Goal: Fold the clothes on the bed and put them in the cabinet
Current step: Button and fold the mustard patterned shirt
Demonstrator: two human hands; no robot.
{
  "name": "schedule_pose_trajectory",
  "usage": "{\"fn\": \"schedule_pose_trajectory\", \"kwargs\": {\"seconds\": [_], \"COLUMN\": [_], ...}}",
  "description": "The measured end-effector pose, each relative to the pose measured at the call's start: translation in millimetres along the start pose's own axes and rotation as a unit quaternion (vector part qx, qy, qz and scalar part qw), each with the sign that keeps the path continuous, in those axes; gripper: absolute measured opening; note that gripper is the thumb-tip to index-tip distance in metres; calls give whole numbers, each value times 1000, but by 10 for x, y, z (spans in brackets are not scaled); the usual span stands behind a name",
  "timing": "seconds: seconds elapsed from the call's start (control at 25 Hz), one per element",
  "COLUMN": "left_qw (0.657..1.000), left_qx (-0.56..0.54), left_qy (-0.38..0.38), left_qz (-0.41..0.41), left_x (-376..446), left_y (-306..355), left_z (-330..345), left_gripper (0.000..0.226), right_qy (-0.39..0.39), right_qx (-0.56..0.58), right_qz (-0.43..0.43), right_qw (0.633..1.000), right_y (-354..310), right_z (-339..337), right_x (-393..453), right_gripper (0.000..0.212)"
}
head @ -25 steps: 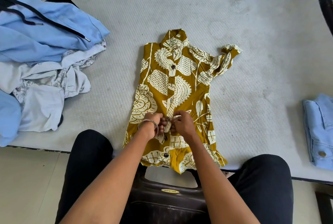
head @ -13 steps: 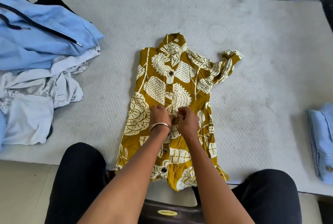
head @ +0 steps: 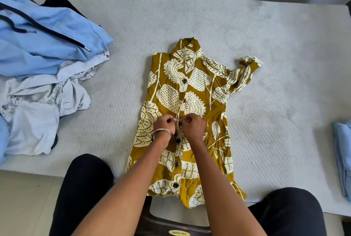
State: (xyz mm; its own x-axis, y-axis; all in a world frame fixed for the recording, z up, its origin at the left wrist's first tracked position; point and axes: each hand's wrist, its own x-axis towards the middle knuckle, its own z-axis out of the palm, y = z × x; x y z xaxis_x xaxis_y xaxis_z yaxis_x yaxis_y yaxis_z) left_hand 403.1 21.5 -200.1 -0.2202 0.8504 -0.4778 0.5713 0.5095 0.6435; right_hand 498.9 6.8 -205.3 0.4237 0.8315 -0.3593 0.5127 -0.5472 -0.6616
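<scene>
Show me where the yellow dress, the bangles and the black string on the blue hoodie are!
yellow dress [head: 197,81]: head view, on the dotted leaf print at the chest.
bangles [head: 161,134]: head view, on the metal rings at the left wrist.
black string [head: 57,35]: head view, midway along the hoodie's drawcord.

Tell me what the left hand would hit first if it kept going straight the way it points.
The left hand points up the shirt, away from the person and slightly toward the right hand. It would likely slide along the placket to the next button; beyond that comes the collar, then bare mattress. Height above the cloth is unclear.
</scene>
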Motion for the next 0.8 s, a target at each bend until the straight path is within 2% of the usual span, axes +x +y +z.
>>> {"fn": "schedule_pose_trajectory", "kwargs": {"seconds": [0.12,0.24,0.68,0.8], "left_qw": [999,998,982,988], "left_qx": [-11,-37,-188,-149], "left_qy": [23,34,-14,11], "left_qz": [20,36,-9,26], "left_x": [-24,-79,-160,-178], "left_y": [-22,-18,42,66], "left_z": [-9,2,-34,-18], "left_gripper": [14,14,14,12], "right_qy": [-19,-45,-106,-111], "right_qx": [105,137,271,292], "right_qz": [26,32,48,52], "right_qw": [994,989,955,949], "right_y": [-29,13,131,165], "right_z": [-11,-74,-142,-123], "right_x": [-50,-61,-10,0], "right_gripper": [13,12,22,25]}}
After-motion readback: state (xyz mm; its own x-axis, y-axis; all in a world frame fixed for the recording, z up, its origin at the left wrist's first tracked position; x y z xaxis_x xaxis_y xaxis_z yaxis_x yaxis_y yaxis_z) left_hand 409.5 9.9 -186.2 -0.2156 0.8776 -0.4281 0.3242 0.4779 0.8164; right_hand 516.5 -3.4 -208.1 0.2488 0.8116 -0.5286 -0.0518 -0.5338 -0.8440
